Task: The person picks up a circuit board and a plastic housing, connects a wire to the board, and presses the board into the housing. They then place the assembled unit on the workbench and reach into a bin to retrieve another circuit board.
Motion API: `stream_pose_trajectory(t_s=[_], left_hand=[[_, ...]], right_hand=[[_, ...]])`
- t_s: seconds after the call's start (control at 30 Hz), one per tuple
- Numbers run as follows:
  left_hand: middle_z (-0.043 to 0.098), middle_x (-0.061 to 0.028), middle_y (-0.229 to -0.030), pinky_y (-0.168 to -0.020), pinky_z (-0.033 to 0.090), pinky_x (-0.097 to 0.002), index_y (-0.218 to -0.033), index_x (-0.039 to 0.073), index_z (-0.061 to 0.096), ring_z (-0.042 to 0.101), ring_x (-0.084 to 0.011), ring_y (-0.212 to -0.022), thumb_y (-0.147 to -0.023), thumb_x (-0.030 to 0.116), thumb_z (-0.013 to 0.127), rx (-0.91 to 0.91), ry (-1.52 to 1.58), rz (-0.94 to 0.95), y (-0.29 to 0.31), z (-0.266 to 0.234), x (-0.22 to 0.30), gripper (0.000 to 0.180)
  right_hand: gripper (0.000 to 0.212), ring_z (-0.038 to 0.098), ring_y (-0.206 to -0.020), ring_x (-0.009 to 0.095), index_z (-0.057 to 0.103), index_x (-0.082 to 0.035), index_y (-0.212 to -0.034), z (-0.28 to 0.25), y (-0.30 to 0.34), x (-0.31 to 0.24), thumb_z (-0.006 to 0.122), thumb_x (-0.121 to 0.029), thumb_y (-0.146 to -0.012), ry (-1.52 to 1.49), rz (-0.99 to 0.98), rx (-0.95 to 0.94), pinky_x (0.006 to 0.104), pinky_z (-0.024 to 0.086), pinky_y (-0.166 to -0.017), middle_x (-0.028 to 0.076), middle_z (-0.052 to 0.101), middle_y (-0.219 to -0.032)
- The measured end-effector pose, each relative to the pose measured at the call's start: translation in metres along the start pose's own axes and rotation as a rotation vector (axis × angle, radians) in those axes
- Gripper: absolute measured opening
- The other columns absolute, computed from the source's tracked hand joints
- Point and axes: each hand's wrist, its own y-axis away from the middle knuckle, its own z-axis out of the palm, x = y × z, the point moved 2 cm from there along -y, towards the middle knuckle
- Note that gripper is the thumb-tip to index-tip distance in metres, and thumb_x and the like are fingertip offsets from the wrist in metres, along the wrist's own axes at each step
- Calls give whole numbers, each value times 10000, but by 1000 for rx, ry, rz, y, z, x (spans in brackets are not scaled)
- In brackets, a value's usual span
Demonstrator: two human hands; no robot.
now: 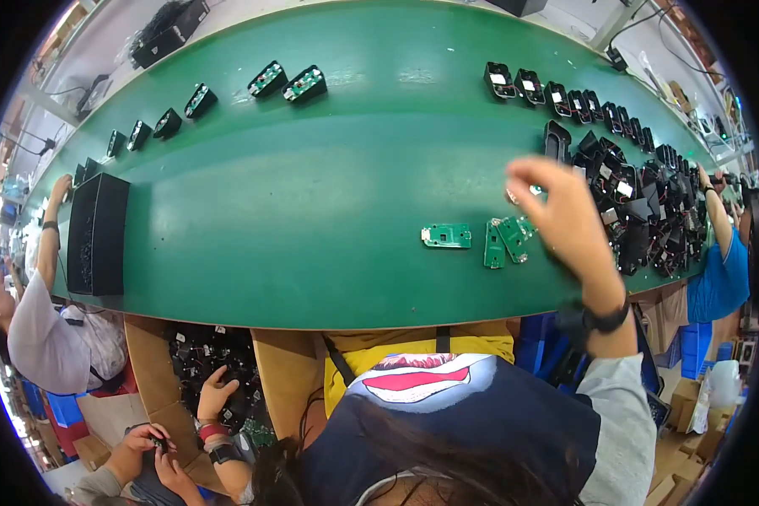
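Observation:
My right hand (561, 215), smeared by motion, hovers above the right part of the green table. Its thumb and forefinger curve toward each other. Bits of green and white show beside the fingers, but I cannot tell whether it holds them. Just below it lie overlapping green circuit boards (493, 244); another circuit board (447, 236) rests flat to their left. My left hand (217, 396) reaches down into a cardboard box (274, 379) below the table edge, thumb and forefinger apart. Black parts with wires (198, 358) fill the box.
A heap of black housings (641, 202) covers the table's right side, with a row of housings (557, 97) behind. More housings (304, 84) line the far left. A black bin (101, 236) stands left. Co-workers sit on both sides; one's hands (148, 447) hold a small black part.

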Motion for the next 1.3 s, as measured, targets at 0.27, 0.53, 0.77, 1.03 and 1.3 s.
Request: stream_pose_trajectory(t_s=[0.27, 0.53, 0.77, 1.03, 1.3], left_hand=[[695, -116, -750, -671, 520, -310, -846, -51, 683, 656, -182, -693, -764, 242, 734, -76, -510, 210, 19, -49, 131, 308], [660, -116, -1001, -745, 499, -304, -1123, 36, 616, 643, -237, -917, -775, 122, 731, -153, -424, 1114, 102, 40, 380, 376], [546, -135, -1133, -819, 515, -379, -1101, 26, 578, 558, -291, -1007, -795, 228, 695, -58, -676, 1735, 61, 204, 436, 385], [618, -95, -794, -670, 524, -344, -1008, 26, 637, 623, -234, -729, -814, 54, 609, -142, -700, 1608, 56, 176, 435, 199], [642, -19, -756, -509, 462, -223, -1015, -9, 644, 615, -74, -610, -931, 149, 592, -429, 161, 901, 20, 127, 468, 186]], right_hand=[[439, 654, -896, 372, 616, 8, -972, 34, -184, 125, 639, -415, -856, 778, 213, 80, 456, 522, -752, 194, 678, -941], [407, 698, -825, 297, 597, 20, -1025, 42, -202, 169, 697, -327, -840, 871, 209, -22, 362, 566, -658, 141, 706, -887], [433, 634, -843, 354, 450, -96, -1124, 45, -88, 16, 668, -137, -752, 564, -222, -19, 441, 531, -669, 148, 556, -995], [402, 591, -890, 281, 545, -64, -1122, 57, -9, -15, 664, -27, -739, 272, -408, -20, 358, 528, -688, 107, 543, -1069], [249, 489, -741, 59, 609, 8, -1030, 59, -29, 24, 675, -176, -875, -283, 336, -28, 221, 410, -609, 26, 584, -897]])
